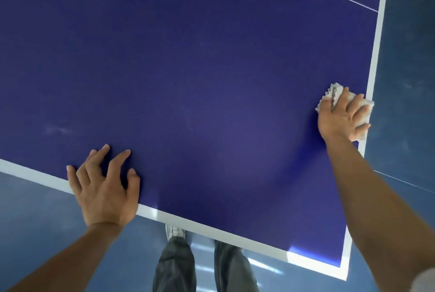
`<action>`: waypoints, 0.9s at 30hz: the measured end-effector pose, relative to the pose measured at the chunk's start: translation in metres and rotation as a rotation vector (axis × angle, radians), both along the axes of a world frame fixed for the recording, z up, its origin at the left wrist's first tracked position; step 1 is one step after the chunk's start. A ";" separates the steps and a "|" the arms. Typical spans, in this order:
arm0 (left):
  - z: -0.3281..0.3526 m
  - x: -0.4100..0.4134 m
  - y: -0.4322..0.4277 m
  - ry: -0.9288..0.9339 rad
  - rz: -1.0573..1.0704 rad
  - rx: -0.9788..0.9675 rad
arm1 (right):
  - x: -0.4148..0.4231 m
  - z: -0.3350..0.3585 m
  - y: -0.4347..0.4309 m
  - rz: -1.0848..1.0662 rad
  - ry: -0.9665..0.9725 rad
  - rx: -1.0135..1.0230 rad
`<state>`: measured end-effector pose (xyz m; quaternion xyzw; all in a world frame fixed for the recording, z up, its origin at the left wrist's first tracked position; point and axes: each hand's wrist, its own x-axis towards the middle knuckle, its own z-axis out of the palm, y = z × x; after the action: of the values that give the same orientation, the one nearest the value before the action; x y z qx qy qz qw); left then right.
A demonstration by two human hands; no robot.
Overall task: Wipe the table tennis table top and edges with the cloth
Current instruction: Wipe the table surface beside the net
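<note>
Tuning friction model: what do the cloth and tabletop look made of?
Cloth looks like soft white fabric, maybe terry: fuzzy ragged edge, crumpled. Tabletop seems rigid painted board, matte blue with glare patches near the corner; core hidden.

We are looking down on a smooth blue floor [47,233], which is showing at the lower left and along the right side. Pale scuff marks [409,84] are dulling its right part, a thin light line [404,182] is crossing it there, and bright streaks of reflected light [266,266] are gleaming near the bottom centre.
</note>
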<state>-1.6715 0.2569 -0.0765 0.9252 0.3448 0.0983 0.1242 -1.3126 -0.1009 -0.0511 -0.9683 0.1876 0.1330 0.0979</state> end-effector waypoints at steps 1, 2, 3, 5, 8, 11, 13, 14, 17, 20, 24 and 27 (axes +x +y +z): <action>-0.001 -0.001 0.000 0.000 -0.002 0.009 | 0.004 -0.002 0.008 0.022 -0.004 -0.010; -0.002 -0.001 0.000 -0.007 -0.004 0.018 | 0.008 -0.003 0.016 0.044 -0.013 -0.016; -0.003 -0.001 0.000 -0.017 -0.007 0.027 | 0.012 -0.003 0.026 0.066 -0.022 -0.015; -0.004 0.000 0.001 -0.027 -0.011 0.038 | 0.021 -0.002 0.059 0.146 -0.025 -0.009; -0.004 0.002 0.003 -0.033 -0.004 0.045 | 0.020 -0.005 0.145 0.406 -0.019 0.005; -0.003 0.001 0.006 -0.041 -0.005 0.048 | -0.028 -0.009 0.245 0.829 -0.014 0.049; -0.003 0.001 0.007 -0.034 -0.011 0.048 | -0.082 -0.011 0.287 1.198 -0.020 0.103; -0.002 0.001 0.007 -0.029 -0.010 0.044 | -0.107 -0.011 0.295 1.381 -0.016 0.121; -0.001 0.001 0.010 -0.014 -0.012 0.027 | -0.113 -0.015 0.281 1.586 -0.046 0.137; -0.001 0.001 0.011 -0.016 -0.018 0.022 | -0.035 -0.017 0.248 1.264 -0.031 0.089; -0.005 0.000 0.012 -0.033 -0.025 0.030 | 0.086 -0.005 0.204 0.685 -0.021 -0.009; -0.009 0.000 0.012 -0.042 -0.031 0.029 | 0.143 0.004 0.204 0.375 -0.032 -0.035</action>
<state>-1.6720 0.2692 -0.0856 0.9299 0.3264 0.1206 0.1195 -1.1696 0.1034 -0.0469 -0.9898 0.0044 0.1303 0.0572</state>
